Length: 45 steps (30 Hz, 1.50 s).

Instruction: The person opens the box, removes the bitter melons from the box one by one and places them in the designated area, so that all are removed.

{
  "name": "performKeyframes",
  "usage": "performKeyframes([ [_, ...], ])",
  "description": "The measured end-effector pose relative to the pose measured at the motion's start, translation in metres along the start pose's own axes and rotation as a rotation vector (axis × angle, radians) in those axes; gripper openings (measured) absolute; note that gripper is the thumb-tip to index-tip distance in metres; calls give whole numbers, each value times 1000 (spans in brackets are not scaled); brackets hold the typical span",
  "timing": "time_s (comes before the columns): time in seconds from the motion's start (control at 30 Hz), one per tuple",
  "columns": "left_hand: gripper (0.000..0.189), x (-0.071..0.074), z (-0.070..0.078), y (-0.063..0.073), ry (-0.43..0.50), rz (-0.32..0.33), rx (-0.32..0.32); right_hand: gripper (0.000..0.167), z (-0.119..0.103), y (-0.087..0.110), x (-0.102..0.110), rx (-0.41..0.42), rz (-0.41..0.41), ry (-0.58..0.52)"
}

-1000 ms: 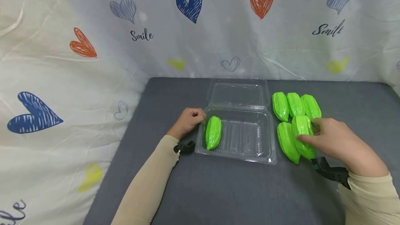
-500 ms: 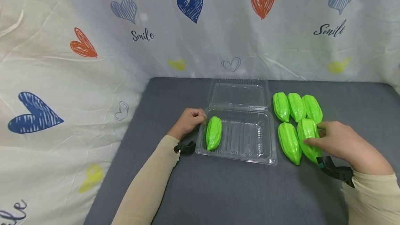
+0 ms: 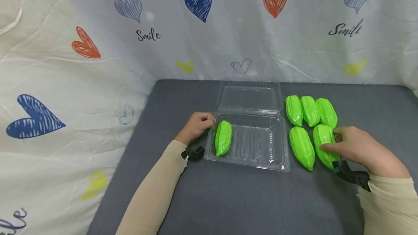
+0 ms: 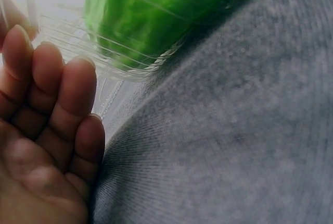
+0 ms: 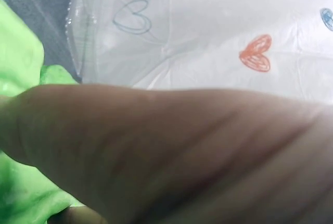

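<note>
At the left edge of a clear plastic clamshell box [image 3: 248, 167], my left hand [image 3: 197, 124] pinches the rim; in the left wrist view its fingers [image 4: 78, 86] are curled beside the box wall. One bright green, ridged, pod-shaped fruit [image 3: 223, 139] lies along the left inside of the box. To the right of the box, my right hand [image 3: 359, 148] grips another ridged green fruit [image 3: 324, 142], thumb on its near left side and fingers at its upper right. A matching green fruit [image 3: 302, 148] lies just left of the gripped one, with a narrow gap between.
Three more green fruits, including the middle one [image 3: 310, 111], lie side by side behind the gripped one. The box's lid [image 3: 249, 99] is folded back flat toward the curtain [image 3: 209, 46] printed with hearts. A dark grey cloth [image 3: 228, 198] covers the table.
My right hand has shifted a little to the right with the green fruit, which no longer overlaps its left neighbour. My left hand has stayed at the box's rim.
</note>
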<state>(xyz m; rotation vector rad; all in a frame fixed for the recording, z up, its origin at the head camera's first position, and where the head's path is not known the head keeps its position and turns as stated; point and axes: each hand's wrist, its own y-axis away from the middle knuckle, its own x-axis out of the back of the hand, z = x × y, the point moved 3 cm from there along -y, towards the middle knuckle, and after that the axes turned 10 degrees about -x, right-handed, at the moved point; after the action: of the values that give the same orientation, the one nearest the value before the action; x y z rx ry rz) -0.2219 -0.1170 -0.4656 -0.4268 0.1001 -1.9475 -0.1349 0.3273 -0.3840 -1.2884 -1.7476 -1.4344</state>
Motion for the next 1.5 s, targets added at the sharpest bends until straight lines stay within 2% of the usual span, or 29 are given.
performKeyframes([
  [0.27,32,1,0,0,4,-3,-6,84,2,-6,-4,16,-14,-7],
  [0.47,32,2,-2,-1,-3,-1,-6,88,1,-10,-8,18,-15,1],
  [0.83,34,1,-2,0,10,-3,-4,82,-1,-17,-15,42,-8,-8],
  [0.93,34,1,-1,0,23,-8,-5,77,-2,-17,-15,46,-7,-4],
  [1.0,34,1,-1,0,25,-12,-4,65,-2,-17,-15,48,-5,-1],
  [1.1,34,1,-1,-1,28,-18,-5,59,-3,-17,-16,43,-3,6],
  [1.5,34,2,-1,-1,32,-21,-17,72,-3,-19,-17,18,-19,29],
])
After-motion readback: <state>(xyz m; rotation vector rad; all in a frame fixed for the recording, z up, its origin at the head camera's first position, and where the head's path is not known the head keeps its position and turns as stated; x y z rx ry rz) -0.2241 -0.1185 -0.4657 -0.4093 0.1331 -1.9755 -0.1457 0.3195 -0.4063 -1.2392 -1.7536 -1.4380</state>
